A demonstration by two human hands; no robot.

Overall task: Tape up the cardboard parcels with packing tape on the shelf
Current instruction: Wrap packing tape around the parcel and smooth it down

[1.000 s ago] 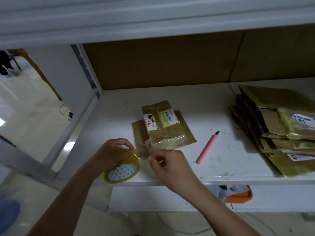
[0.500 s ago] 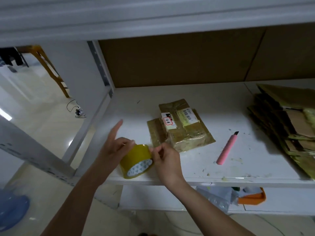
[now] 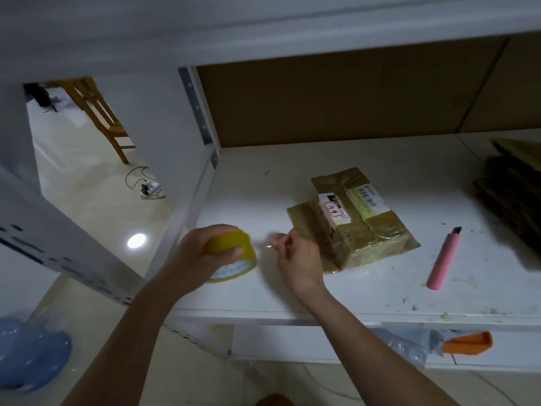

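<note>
I see the left hand (image 3: 202,253) wrapped over the top of the yellow tape roll (image 3: 234,254), fingers curled round it, thumb on the near side. The roll sits at the front left of the white shelf (image 3: 366,291), tilted so its open core faces me.

Right hand (image 3: 295,256) is just right of the roll, fingers curled, fingertips pinching what looks like the clear free end of the tape; that spot is blurred, so I can't confirm the strip itself. The two hands are close but apart.

The parcel (image 3: 355,215) lies flat on the shelf just beyond the right hand, wrapped in glossy tape, with a white label marked in red and a barcode label on top. It rests on a flatter brown piece that sticks out on its left side.

A pink box cutter (image 3: 442,259) lies on the shelf to the right of the parcel, blade end pointing away from me. A stack of flat cardboard (image 3: 512,197) sits at the far right edge, partly cut off.

Below the shelf edge: an orange item (image 3: 468,344). A wooden chair (image 3: 99,118) stands on the floor at upper left.
</note>
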